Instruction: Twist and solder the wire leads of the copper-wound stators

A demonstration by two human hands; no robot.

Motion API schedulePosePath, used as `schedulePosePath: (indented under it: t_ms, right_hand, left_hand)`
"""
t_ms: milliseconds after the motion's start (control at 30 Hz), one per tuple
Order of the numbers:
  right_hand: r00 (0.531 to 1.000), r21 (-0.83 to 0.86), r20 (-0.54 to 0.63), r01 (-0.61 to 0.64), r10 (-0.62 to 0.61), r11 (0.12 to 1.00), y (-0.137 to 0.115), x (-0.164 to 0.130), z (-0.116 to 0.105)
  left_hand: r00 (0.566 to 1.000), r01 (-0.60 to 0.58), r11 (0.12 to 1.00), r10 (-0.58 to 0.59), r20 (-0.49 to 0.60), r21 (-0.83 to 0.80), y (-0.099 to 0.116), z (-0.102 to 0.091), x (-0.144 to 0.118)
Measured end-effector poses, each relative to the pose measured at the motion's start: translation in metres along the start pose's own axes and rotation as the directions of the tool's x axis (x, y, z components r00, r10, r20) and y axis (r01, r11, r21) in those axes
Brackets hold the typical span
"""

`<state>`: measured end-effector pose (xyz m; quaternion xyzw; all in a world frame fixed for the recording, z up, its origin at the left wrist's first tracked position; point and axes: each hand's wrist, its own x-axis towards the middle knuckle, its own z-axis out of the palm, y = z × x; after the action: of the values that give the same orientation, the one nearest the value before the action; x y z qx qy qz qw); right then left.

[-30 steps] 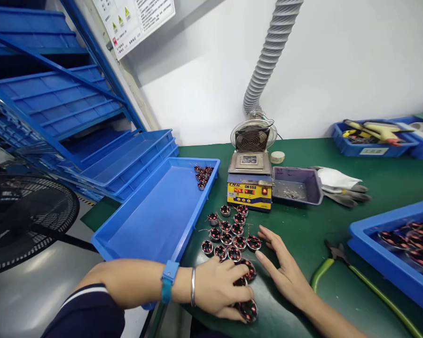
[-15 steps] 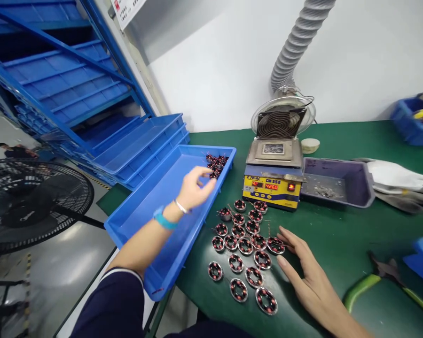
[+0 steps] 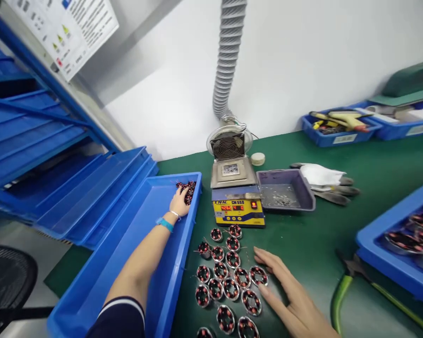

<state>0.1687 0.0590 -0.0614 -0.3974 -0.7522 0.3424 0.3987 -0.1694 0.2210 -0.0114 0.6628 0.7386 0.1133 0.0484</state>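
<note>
My left hand [image 3: 179,203] reaches into the far corner of a long blue tray [image 3: 134,263] and lies against a pile of small wound coil rings [image 3: 187,189]; whether its fingers hold any is hidden. My right hand [image 3: 289,300] rests flat and open on the green mat, its fingers touching the right edge of a cluster of several coil rings [image 3: 225,277] laid out in rows.
A yellow-fronted solder pot [image 3: 237,197] with a fan and grey duct [image 3: 228,61] stands behind the rings. A purple tray [image 3: 285,190], gloves [image 3: 324,180], green-handled pliers [image 3: 348,281], blue bins [image 3: 402,253] and stacked blue trays [image 3: 91,197] surround the work spot.
My left hand left the rings near the mat's front edge, crossed over the blue tray and reached the coil pile in its far corner. The right hand stayed beside the laid-out rings.
</note>
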Motion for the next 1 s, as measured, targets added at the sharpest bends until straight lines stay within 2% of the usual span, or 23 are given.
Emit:
schedulePosePath:
  t_ms: [233,400,700,1000]
  right_hand:
    - [0.999,0.047,-0.026,-0.036,0.038,0.998,0.003,0.001,0.003]
    - [0.999,0.070,-0.027,-0.040,0.042,0.997,-0.002,0.004,0.001]
    - [0.997,0.103,-0.021,-0.066,0.069,0.993,-0.005,0.006,-0.001]
    - [0.997,0.105,-0.005,-0.079,0.080,0.991,-0.005,0.005,-0.002]
  left_hand:
    - [0.994,0.108,0.993,-0.108,-0.001,0.040,0.003,0.003,0.008]
    - [0.976,0.219,0.974,-0.219,-0.016,0.063,0.015,0.003,0.006]
    - [0.935,0.351,0.922,-0.356,-0.003,0.163,0.034,0.001,0.003]
    - [0.930,0.347,0.914,-0.364,0.046,0.209,0.041,-0.003,-0.004]
